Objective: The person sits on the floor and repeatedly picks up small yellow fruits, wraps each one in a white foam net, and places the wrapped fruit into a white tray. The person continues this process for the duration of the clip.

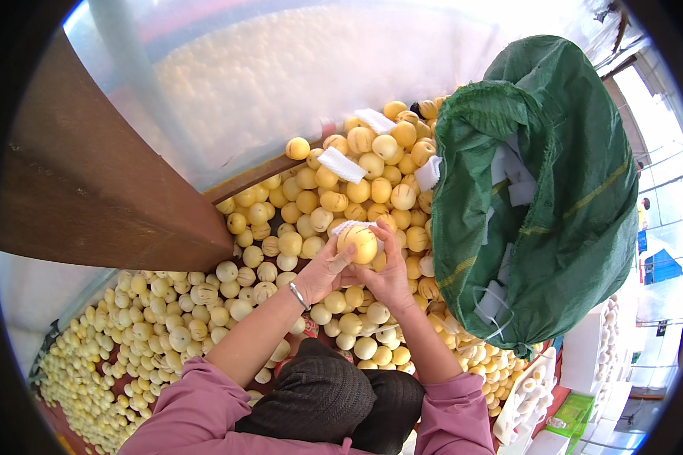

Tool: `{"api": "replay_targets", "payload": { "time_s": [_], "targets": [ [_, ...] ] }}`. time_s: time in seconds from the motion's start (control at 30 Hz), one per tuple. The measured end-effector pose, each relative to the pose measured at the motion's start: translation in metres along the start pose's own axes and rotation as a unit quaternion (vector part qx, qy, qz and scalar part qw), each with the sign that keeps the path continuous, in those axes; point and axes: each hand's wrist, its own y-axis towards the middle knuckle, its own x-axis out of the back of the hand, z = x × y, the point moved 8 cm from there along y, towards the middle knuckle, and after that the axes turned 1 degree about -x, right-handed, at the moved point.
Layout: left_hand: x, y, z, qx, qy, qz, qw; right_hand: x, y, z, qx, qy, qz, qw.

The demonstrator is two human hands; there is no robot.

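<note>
A round yellow pepino melon (357, 244) with thin dark streaks is held up in front of me, above the heap. My left hand (327, 268) grips it from the left, thumb across its lower side, with a metal bangle on that wrist. On the other side, my right hand (388, 272) curls around a white foam net sleeve (347, 225) that shows behind and beside the melon. How far the sleeve covers the fruit is hidden. Beneath both hands lie many loose pepino melons (290, 243). Three flat foam sleeves (342, 165) rest on the heap beyond.
A large green woven sack (583, 227) stands open at the right, with white foam sleeves (521, 190) inside. A brown post (108, 170) rises at left, before translucent plastic sheeting (296, 74). White boxes (585, 347) and a green crate (572, 414) stand at far right.
</note>
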Motion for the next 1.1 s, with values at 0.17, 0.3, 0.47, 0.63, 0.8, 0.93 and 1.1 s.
{"api": "replay_targets", "payload": {
  "time_s": [0.17,0.3,0.47,0.63,0.8,0.93,1.1],
  "targets": [
    [0.009,-0.013,0.013,0.04,-0.083,0.069,0.993,0.006,-0.015,-0.044,-0.219,0.491,-0.026,0.843],
    [-0.008,-0.032,0.012,0.026,-0.171,0.157,0.972,-0.051,-0.031,-0.009,-0.277,0.604,0.173,0.727],
    [0.0,-0.03,-0.027,-0.08,0.131,0.007,0.988,-0.02,-0.022,-0.05,-0.251,0.443,-0.015,0.86],
    [0.034,-0.025,-0.031,-0.222,0.332,-0.198,0.895,-0.025,-0.013,0.015,-0.084,0.108,-0.012,0.991],
    [0.023,-0.022,-0.022,-0.084,-0.164,0.055,0.981,-0.034,0.015,0.074,0.156,-0.058,0.063,0.984],
    [0.067,-0.017,-0.028,-0.102,-0.145,-0.021,0.984,-0.062,0.043,0.051,0.074,0.054,0.141,0.986],
    [0.101,-0.01,-0.04,-0.106,-0.245,-0.098,0.959,-0.05,0.111,0.006,0.132,-0.338,-0.079,0.928]
  ]
}}
